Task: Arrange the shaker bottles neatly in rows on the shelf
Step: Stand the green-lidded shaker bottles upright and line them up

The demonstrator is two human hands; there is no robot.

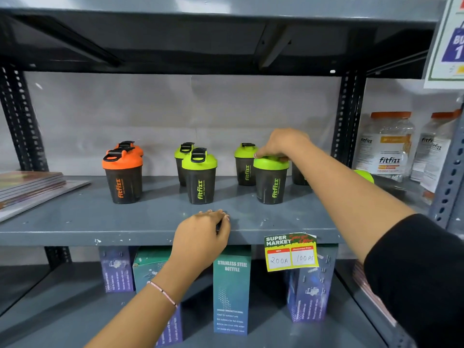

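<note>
On the grey shelf (75, 217) stand dark shaker bottles in pairs, one behind the other. Two with orange lids (123, 177) are at the left. Two with green lids (199, 177) are in the middle. At the right stands a front green-lidded shaker (270, 183) with another (245, 164) behind it. My right hand (281, 144) grips the lid of that front right shaker from above. One more dark shaker (298, 175) and a green lid (365, 175) peek out behind my right forearm. My left hand (203, 234) rests on the shelf's front edge, fingers curled over it, holding no bottle.
A stack of flat booklets (30, 187) lies at the shelf's left end. Clear fitfizz jars (386, 146) stand in the bay to the right, past the black upright (347, 116). Boxed steel bottles (232, 290) fill the shelf below. A price tag (291, 252) hangs on the front edge.
</note>
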